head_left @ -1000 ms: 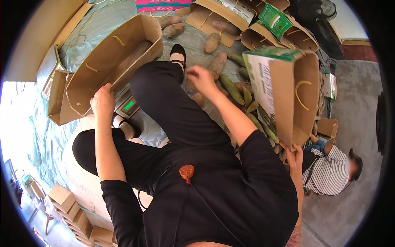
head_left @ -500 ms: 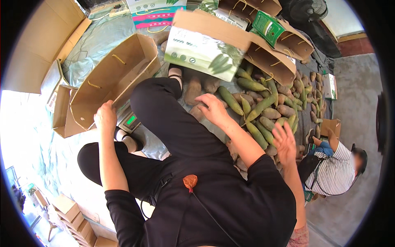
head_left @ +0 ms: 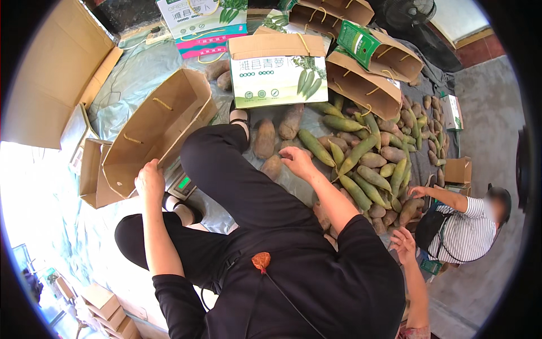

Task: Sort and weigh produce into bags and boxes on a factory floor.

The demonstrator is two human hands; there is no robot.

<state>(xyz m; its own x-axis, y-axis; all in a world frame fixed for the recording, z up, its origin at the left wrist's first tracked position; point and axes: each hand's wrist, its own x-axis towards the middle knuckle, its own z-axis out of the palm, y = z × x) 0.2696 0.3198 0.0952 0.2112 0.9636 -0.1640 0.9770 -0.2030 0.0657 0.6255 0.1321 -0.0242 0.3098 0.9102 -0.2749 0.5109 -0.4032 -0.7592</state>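
My left hand [head_left: 151,181] is closed on the near edge of an open brown cardboard box [head_left: 183,101] with yellow cord handles. Right beside that hand, the green display of a digital scale [head_left: 183,182] shows under the box's edge. My right hand [head_left: 298,161] is held over the sheet with fingers loosely bent and apart, nothing visible in them. Close to its fingertips lie brown, soil-covered tubers [head_left: 272,168]. Long green radishes [head_left: 315,148] are heaped with more tubers to its right. Ahead stands a white and green carton [head_left: 280,82] with radish pictures.
More cartons [head_left: 384,53] stand at the back, near a black fan [head_left: 411,11]. A co-worker in a striped shirt [head_left: 460,237] reaches toward the heap at the right. Another person's hand [head_left: 403,246] is near my right elbow. Stacked boxes [head_left: 101,299] are at lower left.
The white and green carton was tilted and blurred; now it stands level. My right hand's fingers have bent slightly. The other person's hand has drawn back, and the co-worker's arm now reaches to the heap.
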